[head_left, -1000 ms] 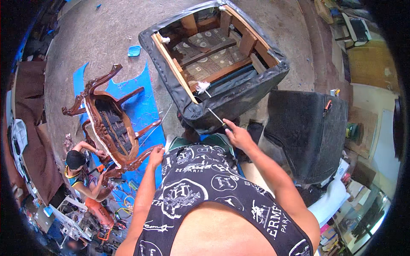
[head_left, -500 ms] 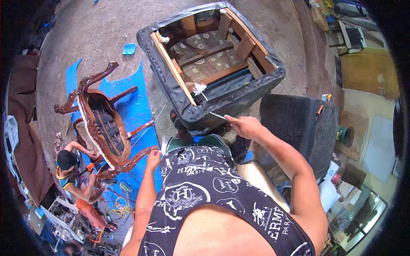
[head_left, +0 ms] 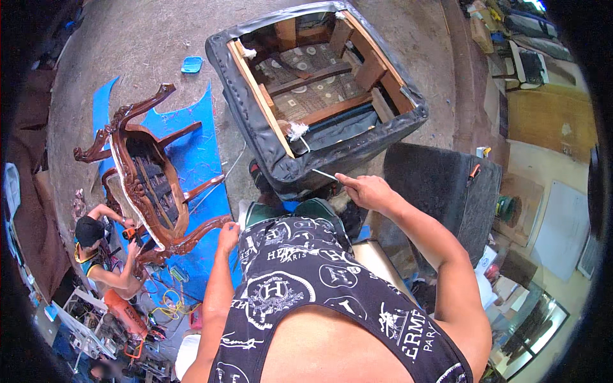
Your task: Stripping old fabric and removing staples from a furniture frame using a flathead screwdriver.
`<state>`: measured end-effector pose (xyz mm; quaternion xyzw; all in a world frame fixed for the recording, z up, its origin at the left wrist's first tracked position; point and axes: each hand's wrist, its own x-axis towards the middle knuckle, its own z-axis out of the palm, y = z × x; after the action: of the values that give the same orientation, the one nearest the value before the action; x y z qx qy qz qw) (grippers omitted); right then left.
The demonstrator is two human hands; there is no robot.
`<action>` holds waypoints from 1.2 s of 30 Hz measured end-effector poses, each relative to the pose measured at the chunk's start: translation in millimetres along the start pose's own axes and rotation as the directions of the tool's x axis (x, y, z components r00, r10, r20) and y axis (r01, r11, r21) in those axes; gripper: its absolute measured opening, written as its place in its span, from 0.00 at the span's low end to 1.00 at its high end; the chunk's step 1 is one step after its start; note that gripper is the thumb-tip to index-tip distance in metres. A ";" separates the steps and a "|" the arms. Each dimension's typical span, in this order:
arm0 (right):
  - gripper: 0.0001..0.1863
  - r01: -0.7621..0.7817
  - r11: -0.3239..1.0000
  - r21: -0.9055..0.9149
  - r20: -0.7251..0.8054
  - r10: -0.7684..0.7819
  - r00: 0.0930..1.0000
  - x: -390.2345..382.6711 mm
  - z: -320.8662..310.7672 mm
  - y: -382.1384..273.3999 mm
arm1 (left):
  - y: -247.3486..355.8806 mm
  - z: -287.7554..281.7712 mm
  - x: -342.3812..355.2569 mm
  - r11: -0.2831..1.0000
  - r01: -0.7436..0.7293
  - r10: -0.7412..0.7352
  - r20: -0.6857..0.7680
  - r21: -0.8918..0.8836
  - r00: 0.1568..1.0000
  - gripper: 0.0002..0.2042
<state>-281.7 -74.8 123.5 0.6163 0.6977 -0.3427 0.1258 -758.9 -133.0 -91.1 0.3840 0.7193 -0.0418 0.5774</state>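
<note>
My right hand (head_left: 365,191) is closed around a thin tool with a slim metal shaft (head_left: 326,174); its handle is hidden in my fist. The shaft's tip is at the near side of a black-upholstered seat frame (head_left: 357,143), which lies with its open wooden underside up. Tufts of white stuffing (head_left: 297,131) stick out at its inner edge. My left hand (head_left: 228,237) hangs low beside my shirt with the fingers curled, close to a carved leg of an overturned wooden chair (head_left: 128,185). Whatever is in those fingers, if anything, cannot be made out.
Blue sheeting (head_left: 203,153) lies under the carved chair. A co-worker (head_left: 96,242) at the left holds an orange power tool (head_left: 129,233) against that chair. Right of the seat frame stands a large black panel (head_left: 424,204) with an orange-handled tool (head_left: 474,172) on it.
The view has shifted slightly. My right hand keeps the tool at nearly the same spot on the seat frame. The co-worker's orange tool has moved up and turned.
</note>
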 end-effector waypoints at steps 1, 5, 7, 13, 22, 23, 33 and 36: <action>0.25 0.003 1.000 -0.001 0.003 -0.003 1.000 1.0 -2.6 -1.0 | -5.0 1.4 2.3 1.000 -0.022 0.022 -0.026 0.004 0.999 0.21; 0.24 0.027 1.000 -0.014 0.006 -0.026 1.000 2.3 -14.6 -5.3 | -19.3 4.3 11.9 1.000 -0.022 0.022 -0.041 -0.001 0.999 0.21; 0.24 0.025 0.999 -0.027 0.015 -0.025 1.000 3.3 -18.8 -6.2 | -27.1 5.9 16.8 0.999 -0.035 0.035 -0.046 -0.014 0.998 0.21; 0.24 0.086 0.993 -0.085 0.044 -0.082 0.996 13.8 -28.6 -6.5 | -30.2 11.4 19.4 1.000 -0.021 0.021 -0.043 -0.014 0.999 0.21; 0.23 -0.346 0.374 0.860 0.355 0.048 0.934 14.7 60.9 31.8 | -6.3 14.1 28.4 0.990 -0.044 0.041 0.025 0.134 0.999 0.23; 0.24 -0.315 0.344 0.884 0.318 0.049 0.947 15.8 75.5 30.1 | -0.4 14.6 30.8 0.987 -0.060 0.055 0.038 0.149 0.998 0.23; 0.31 -0.004 0.760 0.650 -0.082 0.075 0.994 -22.4 90.4 -36.0 | 16.2 24.1 22.9 0.993 -0.115 0.115 -0.010 -0.011 0.993 0.25; 0.32 -0.066 0.843 0.534 0.001 0.078 0.997 -20.7 86.2 -42.1 | 3.0 23.4 20.8 0.994 -0.093 0.094 -0.005 0.062 0.996 0.24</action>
<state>-338.4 -145.7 86.3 0.6562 0.5527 -0.5118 -0.0448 -739.2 -132.2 -115.6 0.4350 0.7010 -0.0354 0.5640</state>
